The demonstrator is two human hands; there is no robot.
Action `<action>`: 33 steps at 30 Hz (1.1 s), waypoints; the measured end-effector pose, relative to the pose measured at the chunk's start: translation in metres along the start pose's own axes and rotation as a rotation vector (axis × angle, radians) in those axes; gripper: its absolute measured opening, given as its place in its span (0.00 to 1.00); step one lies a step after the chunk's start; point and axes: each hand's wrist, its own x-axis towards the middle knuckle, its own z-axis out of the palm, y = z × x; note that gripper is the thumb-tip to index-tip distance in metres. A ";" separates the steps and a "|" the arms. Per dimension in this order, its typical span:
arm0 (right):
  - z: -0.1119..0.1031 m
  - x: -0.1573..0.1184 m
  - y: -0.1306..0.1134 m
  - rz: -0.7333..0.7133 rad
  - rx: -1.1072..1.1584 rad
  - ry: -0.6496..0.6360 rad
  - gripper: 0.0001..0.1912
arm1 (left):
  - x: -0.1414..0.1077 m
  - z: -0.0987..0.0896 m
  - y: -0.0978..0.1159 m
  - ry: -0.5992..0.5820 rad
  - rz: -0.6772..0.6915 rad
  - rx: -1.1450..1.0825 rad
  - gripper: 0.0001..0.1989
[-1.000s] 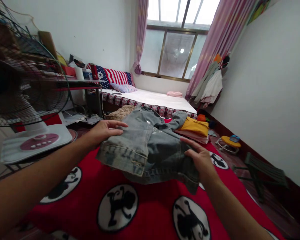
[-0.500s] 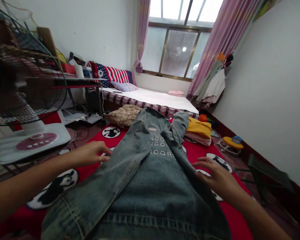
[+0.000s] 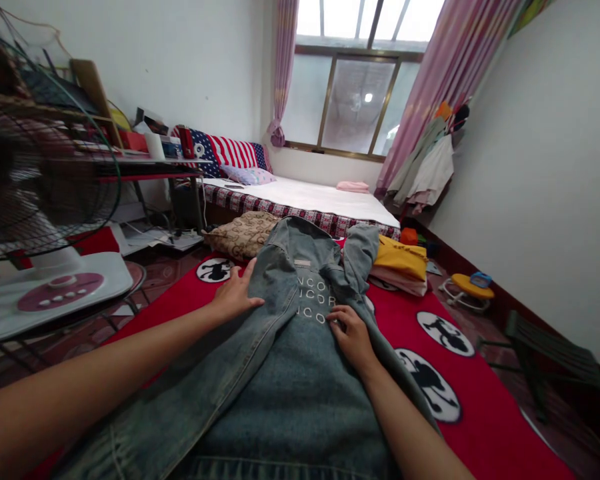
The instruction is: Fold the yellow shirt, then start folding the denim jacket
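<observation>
A faded blue denim jacket [image 3: 285,387] lies spread on a red blanket [image 3: 480,393] printed with white ovals and black figures. White lettering runs across its upper part, and one sleeve is laid lengthwise over the left side. My left hand [image 3: 236,293] is at the jacket's left shoulder, thumb and fingers apart. Over the lettering is my right hand [image 3: 351,333], its fingers bent and the fingertips at the cloth; whether they pinch any fabric I cannot make out. The sleeve on the right is bunched near the collar.
Behind the jacket lie a patterned tan cushion [image 3: 243,235] and folded yellow clothing [image 3: 401,259]. A fan [image 3: 45,173] stands close on the left. A dark folding stool [image 3: 555,353] and a small yellow stool [image 3: 465,287] are on the right. A bed [image 3: 300,193] stands under the window.
My left hand has moved forward to the jacket's shoulder. My right hand has moved left from the jacket's right edge onto the lettering.
</observation>
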 end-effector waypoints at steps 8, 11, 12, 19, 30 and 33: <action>0.005 0.000 0.003 0.005 0.105 0.026 0.09 | 0.047 -0.047 0.011 -0.238 -0.041 -0.380 0.17; 0.003 -0.001 0.002 0.011 0.128 0.027 0.09 | 0.082 -0.109 -0.004 -0.093 -0.086 -0.200 0.12; 0.003 -0.001 0.001 0.015 0.129 0.029 0.09 | 0.093 -0.129 -0.012 0.001 -0.134 -0.130 0.12; 0.003 0.000 -0.001 0.032 0.140 0.034 0.09 | 0.111 -0.129 -0.014 0.459 -0.067 0.095 0.26; -0.001 0.000 -0.006 0.048 0.142 0.045 0.08 | 0.048 0.069 0.100 -0.072 0.270 0.043 0.36; -0.001 -0.002 -0.007 0.060 0.140 0.040 0.08 | 0.050 0.091 0.097 0.010 0.230 0.069 0.33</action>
